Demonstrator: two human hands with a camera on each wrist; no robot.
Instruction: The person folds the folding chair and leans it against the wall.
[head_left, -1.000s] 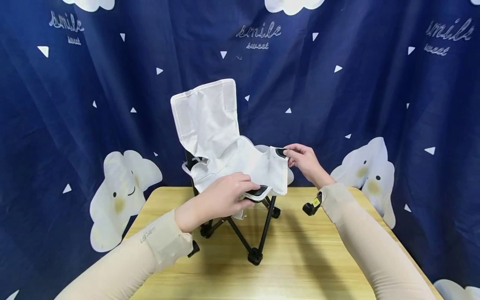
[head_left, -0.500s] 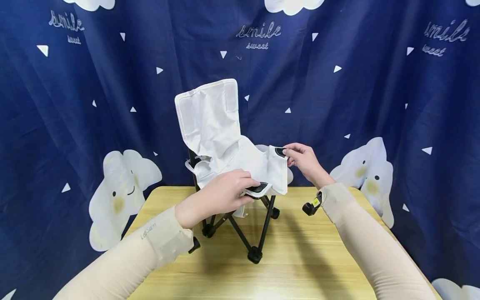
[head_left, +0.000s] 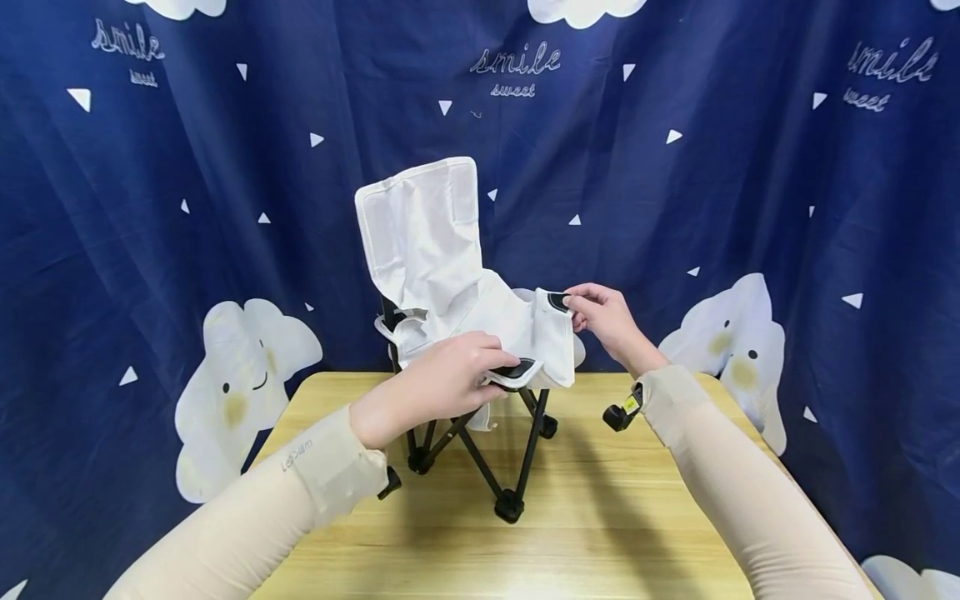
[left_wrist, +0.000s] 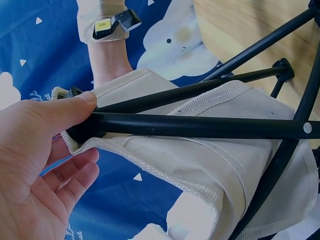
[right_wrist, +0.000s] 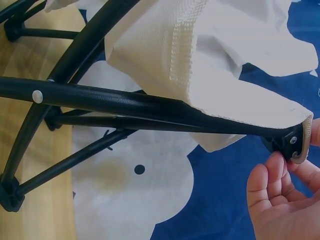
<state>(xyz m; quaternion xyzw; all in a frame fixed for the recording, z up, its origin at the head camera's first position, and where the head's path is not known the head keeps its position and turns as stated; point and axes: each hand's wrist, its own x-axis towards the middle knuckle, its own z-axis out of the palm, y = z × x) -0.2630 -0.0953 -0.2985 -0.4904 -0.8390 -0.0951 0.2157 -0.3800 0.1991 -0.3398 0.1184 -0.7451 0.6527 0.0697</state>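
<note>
A small folding chair (head_left: 438,250) with white fabric and a black tube frame (head_left: 531,450) stands on a wooden table, its back turned to the left. My left hand (head_left: 450,379) pinches the near front corner of the seat at its black patch (head_left: 517,369), thumb below and fingers on top. The far front corner, with another black patch (head_left: 557,301), is gripped between the thumb and fingers of my right hand (head_left: 603,319). In the left wrist view the thumb presses by the end of a black tube (left_wrist: 200,125). In the right wrist view, fingers touch the black end joint (right_wrist: 287,142).
The chair's black feet (head_left: 509,505) rest on the wooden table (head_left: 585,533). Behind it hangs a dark blue curtain (head_left: 637,183) with clouds and triangles. A wrist camera (head_left: 622,412) sits below the right wrist.
The chair's back has swung slightly to the right and the rear legs have shifted a little the same way. Both hands keep their hold on the seat corners.
</note>
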